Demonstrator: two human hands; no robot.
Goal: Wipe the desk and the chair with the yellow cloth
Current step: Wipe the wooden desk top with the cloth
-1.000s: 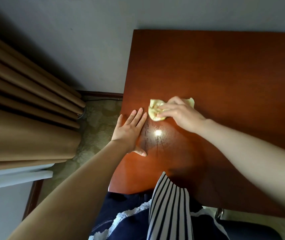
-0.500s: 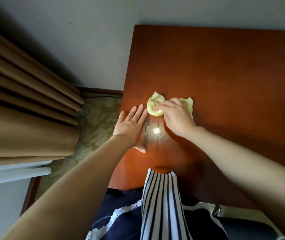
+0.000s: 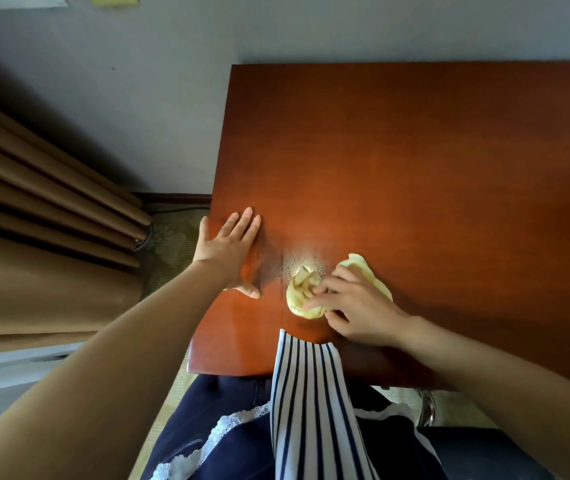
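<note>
The reddish-brown wooden desk fills the right of the head view. A crumpled yellow cloth lies on its near part, and my right hand grips it with curled fingers, covering its middle. My left hand rests flat on the desk near the left edge, fingers straight, a hand's width left of the cloth. A bright light glare with smear marks shows on the wood between the two hands. A dark chair part shows at the bottom right.
Brown curtains hang at the left beside the grey wall. Patterned carpet lies between curtain and desk. My striped and navy clothing presses against the desk's front edge.
My right hand has pulled the cloth toward me and to the right, away from my left hand. My left hand stays flat by the left edge.
</note>
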